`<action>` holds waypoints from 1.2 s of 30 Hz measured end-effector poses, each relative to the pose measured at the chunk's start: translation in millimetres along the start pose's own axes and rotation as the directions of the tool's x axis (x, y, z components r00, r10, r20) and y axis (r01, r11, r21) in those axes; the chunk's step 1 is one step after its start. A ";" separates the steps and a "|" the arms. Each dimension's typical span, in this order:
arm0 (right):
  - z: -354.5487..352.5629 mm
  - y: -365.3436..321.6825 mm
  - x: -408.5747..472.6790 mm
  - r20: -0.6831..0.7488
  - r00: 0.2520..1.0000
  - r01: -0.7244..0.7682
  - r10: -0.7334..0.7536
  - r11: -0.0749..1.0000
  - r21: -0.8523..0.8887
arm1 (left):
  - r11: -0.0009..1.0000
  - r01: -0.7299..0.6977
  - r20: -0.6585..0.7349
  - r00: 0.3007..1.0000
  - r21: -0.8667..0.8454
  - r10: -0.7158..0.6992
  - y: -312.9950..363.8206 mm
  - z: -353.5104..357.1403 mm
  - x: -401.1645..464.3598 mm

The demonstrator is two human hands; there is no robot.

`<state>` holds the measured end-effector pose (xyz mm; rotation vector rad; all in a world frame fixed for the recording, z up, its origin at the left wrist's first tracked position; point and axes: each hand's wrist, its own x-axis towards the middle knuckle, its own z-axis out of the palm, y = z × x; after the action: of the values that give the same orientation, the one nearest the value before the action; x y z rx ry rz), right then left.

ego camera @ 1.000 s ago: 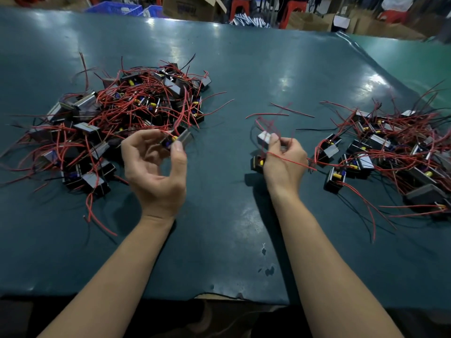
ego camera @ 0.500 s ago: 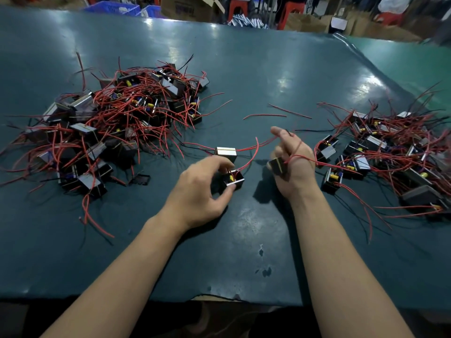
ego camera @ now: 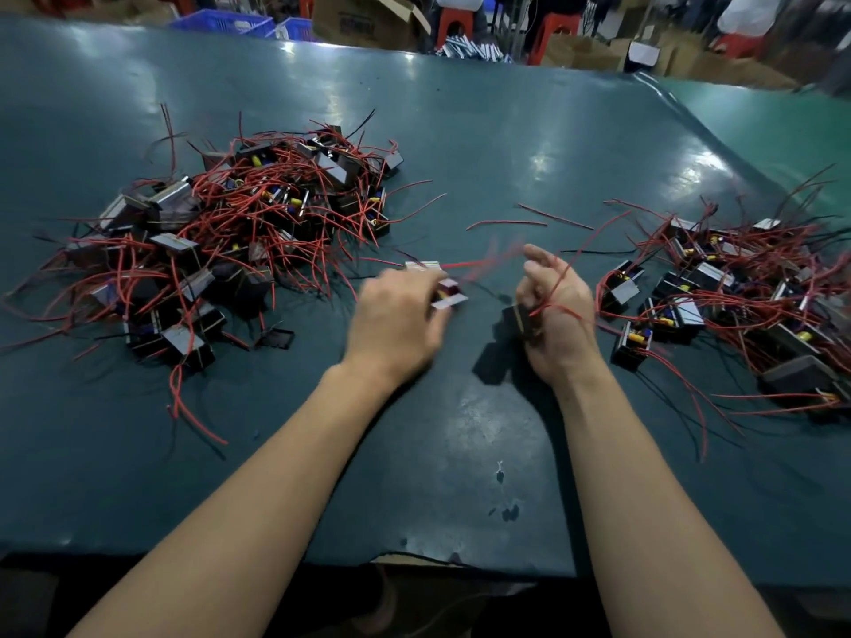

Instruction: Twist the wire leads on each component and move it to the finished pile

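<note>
Red wires loop over the right hand gripping a block — left hand pinches another block beside it.

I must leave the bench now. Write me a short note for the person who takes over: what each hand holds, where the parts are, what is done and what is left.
Left hand: grips a component between the piles; the picture is blurred there by motion.
Right hand: grips a dark component, its red leads running over the fingers.
Another component lies on the table just beyond the left hand.
Left pile: large, tangled. Right pile: smaller, more spread out. Which one is the finished pile I cannot tell.
Left to do: twist the leads of the held components, pile them, then continue.
</note>
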<state>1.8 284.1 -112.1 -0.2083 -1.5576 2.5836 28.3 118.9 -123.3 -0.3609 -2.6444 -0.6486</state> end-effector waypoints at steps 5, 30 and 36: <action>3.0 7.0 -5.6 0.114 0.991 0.100 -0.076 0.969 -0.225 | 0.970 0.241 -0.144 0.961 0.026 -0.235 -7.9 -0.5 -14.5; -14.3 4.6 -0.5 0.173 0.983 0.100 -0.061 0.970 -0.222 | 0.945 0.302 -0.439 0.837 -0.128 -0.327 -5.4 -21.4 -23.5; -14.7 5.6 -3.7 0.197 0.978 0.120 -0.067 0.957 -0.265 | 0.906 0.410 -0.191 0.885 -0.108 -0.424 3.2 -6.1 -18.4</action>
<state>7.9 293.7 -123.6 0.0867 -1.9409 2.3643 47.7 115.8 -125.0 0.2633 -2.5109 -0.8525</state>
